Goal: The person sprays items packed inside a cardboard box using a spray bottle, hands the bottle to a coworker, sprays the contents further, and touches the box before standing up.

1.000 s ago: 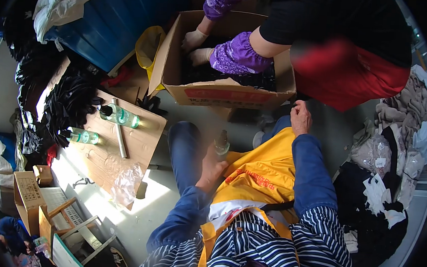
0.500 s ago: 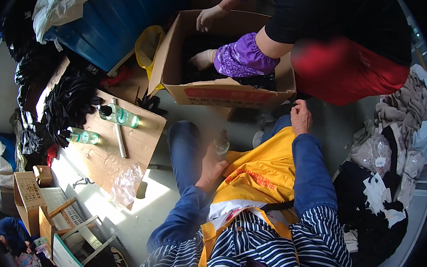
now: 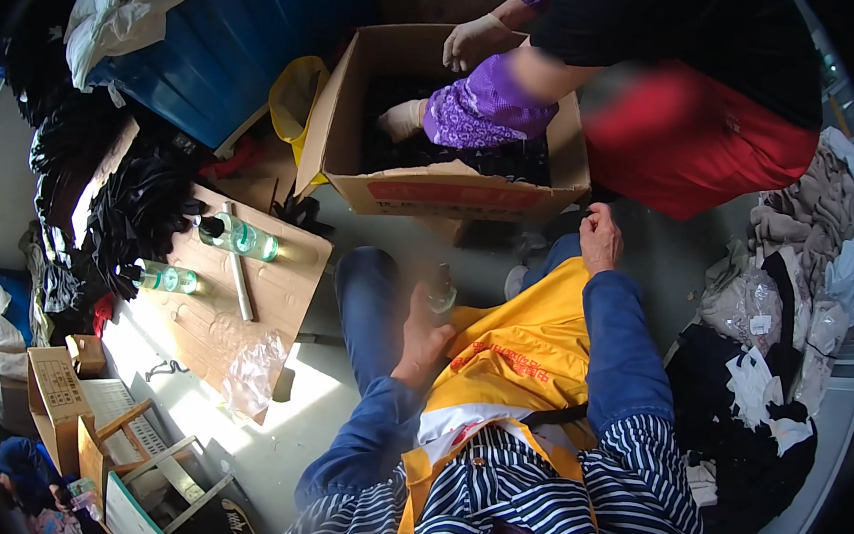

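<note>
My left hand (image 3: 424,343) is above my left thigh, its fingers closed about a small clear bottle (image 3: 442,293) with a dark top. Its fingertips are blurred. On the right, my right hand (image 3: 602,241) hovers near my knee with the fingers curled into a pinch; what they hold, if anything, I cannot make out. A yellow apron (image 3: 521,345) with red lettering covers my lap. Just beyond my knees stands an open cardboard box (image 3: 453,197) with black items inside. A co-worker's gloved hand (image 3: 401,121) reaches into it, and the other gloved hand (image 3: 475,42) is over its back edge.
Two clear bottles with black tops, one upper (image 3: 244,238) and one lower (image 3: 167,277), lie on a cardboard sheet (image 3: 191,334) beside a pale rod (image 3: 238,277). Black gloves (image 3: 141,199) are heaped behind. A yellow bucket (image 3: 295,101) adjoins the box. Fabric piles (image 3: 812,212) line the right.
The co-worker's upper gloved hand has moved right along the box's back edge, and the purple sleeve has shifted slightly. My own hands stay almost where they were.
</note>
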A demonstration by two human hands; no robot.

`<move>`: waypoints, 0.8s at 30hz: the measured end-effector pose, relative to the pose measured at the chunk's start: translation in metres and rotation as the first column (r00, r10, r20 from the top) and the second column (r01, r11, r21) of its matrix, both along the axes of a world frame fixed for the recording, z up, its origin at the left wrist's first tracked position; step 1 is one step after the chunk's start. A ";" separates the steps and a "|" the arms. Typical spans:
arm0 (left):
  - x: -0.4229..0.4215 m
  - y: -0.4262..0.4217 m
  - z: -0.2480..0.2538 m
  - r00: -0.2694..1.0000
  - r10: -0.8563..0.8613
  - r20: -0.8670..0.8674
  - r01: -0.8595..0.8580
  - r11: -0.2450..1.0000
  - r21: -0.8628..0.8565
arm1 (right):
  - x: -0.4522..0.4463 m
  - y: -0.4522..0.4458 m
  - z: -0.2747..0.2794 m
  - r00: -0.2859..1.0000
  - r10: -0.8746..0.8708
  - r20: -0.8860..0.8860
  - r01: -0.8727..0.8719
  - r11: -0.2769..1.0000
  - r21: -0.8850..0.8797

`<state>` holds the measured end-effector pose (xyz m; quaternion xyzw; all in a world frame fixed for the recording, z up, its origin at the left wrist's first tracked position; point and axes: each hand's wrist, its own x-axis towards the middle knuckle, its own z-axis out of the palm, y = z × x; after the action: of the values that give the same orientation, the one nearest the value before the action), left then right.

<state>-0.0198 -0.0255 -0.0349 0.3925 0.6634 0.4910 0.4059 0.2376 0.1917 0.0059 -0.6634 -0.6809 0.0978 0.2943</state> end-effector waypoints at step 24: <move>-0.002 0.004 -0.001 0.999 -0.046 -0.016 0.044 0.995 -0.095 | -0.004 -0.002 0.003 1.000 -0.020 -0.011 0.020 1.000 -0.017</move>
<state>-0.0218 -0.0213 -0.0363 0.3921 0.6804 0.4463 0.4290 0.2331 0.1893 0.0094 -0.6722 -0.6717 0.1042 0.2935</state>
